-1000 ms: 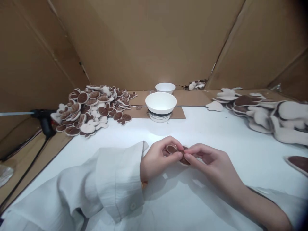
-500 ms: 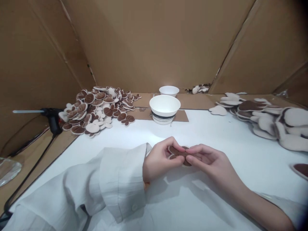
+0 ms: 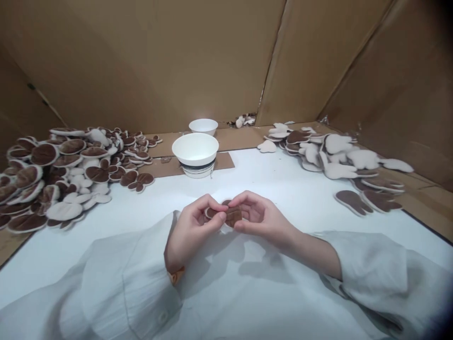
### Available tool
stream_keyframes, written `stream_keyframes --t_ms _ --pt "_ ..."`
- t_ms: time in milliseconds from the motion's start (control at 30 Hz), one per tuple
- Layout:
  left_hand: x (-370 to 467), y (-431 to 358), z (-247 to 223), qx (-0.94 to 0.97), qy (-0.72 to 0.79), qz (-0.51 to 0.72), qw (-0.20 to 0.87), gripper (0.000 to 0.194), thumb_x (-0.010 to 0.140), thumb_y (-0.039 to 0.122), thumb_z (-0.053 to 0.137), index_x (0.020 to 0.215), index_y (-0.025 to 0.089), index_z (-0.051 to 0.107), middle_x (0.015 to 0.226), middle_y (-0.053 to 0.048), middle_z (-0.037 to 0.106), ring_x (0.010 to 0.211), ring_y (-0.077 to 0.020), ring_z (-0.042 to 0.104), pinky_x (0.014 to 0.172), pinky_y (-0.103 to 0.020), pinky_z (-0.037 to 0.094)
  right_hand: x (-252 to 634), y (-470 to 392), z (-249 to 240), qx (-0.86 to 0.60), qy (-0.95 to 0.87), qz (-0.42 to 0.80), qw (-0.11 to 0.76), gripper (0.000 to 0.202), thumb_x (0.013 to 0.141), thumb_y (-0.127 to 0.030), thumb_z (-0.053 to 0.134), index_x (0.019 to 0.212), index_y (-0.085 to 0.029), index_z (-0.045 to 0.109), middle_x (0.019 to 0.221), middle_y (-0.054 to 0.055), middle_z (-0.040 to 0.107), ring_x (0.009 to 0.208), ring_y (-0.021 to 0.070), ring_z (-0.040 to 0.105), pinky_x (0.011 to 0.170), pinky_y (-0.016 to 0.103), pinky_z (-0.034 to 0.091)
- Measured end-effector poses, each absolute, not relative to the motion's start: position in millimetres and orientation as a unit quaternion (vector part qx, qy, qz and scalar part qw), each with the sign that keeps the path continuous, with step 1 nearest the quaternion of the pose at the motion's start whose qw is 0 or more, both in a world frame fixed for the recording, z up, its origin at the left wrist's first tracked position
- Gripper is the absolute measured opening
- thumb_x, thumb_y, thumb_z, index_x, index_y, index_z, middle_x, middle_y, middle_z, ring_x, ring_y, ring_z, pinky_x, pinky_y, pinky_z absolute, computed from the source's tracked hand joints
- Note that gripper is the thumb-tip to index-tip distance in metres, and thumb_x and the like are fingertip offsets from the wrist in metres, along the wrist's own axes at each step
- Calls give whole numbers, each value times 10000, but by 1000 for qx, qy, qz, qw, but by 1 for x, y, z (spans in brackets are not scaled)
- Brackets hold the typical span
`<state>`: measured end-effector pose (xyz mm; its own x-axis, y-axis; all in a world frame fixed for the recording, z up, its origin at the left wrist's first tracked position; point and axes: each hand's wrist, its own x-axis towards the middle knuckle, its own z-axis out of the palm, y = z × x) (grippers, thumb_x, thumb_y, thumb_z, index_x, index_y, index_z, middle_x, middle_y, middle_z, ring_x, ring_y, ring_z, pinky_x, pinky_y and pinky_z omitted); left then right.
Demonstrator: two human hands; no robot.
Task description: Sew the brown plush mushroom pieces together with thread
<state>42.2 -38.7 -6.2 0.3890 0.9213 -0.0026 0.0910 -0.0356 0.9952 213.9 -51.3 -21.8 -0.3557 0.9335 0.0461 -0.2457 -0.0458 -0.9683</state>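
My left hand (image 3: 196, 227) and my right hand (image 3: 267, 218) meet low over the white table, closed on one small brown plush piece (image 3: 234, 216) with a pale edge and rounded lobes. Thumb and forefinger of my left hand pinch its middle. The fingers and thumb of my right hand hold its right side. Parts of the piece are hidden behind the fingertips. Beyond the hands stands a white bowl (image 3: 196, 150) with dark thread or cord wound around its lower part.
A large heap of brown and white lobed plush pieces (image 3: 101, 171) lies at left. Larger ear-like flat pieces (image 3: 329, 153) are piled at right, with brown ones (image 3: 354, 202) nearer. A second white bowl (image 3: 203, 126) stands behind, and a cardboard wall (image 3: 159, 61) closes the back.
The view has turned to the right, so the bowls and heaps appear further left and the glue gun is out of sight. The plush piece now shows more of its brown face between the hands.
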Motion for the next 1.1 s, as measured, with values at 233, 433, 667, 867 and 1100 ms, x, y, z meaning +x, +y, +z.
stream_keyframes --t_ms 233,433,667,867,1100 --pt "44 -40 -10 639 412 382 526 79 748 206 589 781 169 527 776 12 563 699 -95 522 597 -192 391 212 -53 -24 -333 -537 620 465 317 678 -194 699 952 -195 541 1002 54 581 892 142 590 785 297 497" --pt "42 -44 -11 659 369 392 525 107 733 128 569 785 178 490 775 16 533 710 -97 536 604 -189 418 212 -57 -16 -349 -533 611 470 276 666 -159 701 914 -192 585 996 53 617 882 147 607 750 285 502" --pt "42 -46 -11 643 346 394 558 147 742 84 559 795 190 471 822 28 566 785 -77 561 670 -160 421 212 -57 -18 -329 -525 622 479 243 651 -124 711 860 -170 594 930 43 642 829 132 621 689 260 509" --pt "41 -43 -8 595 338 373 627 81 774 169 570 777 176 489 810 14 591 748 -83 560 631 -164 427 213 -55 -20 -317 -507 642 480 210 659 -132 713 827 -166 591 896 38 660 737 100 631 622 220 507" --pt "37 -38 -13 574 355 358 645 113 772 233 585 736 169 499 660 41 528 566 -51 451 530 -157 350 213 -54 -22 -312 -482 669 471 181 676 -155 705 825 -143 602 869 42 656 722 101 627 643 237 499"
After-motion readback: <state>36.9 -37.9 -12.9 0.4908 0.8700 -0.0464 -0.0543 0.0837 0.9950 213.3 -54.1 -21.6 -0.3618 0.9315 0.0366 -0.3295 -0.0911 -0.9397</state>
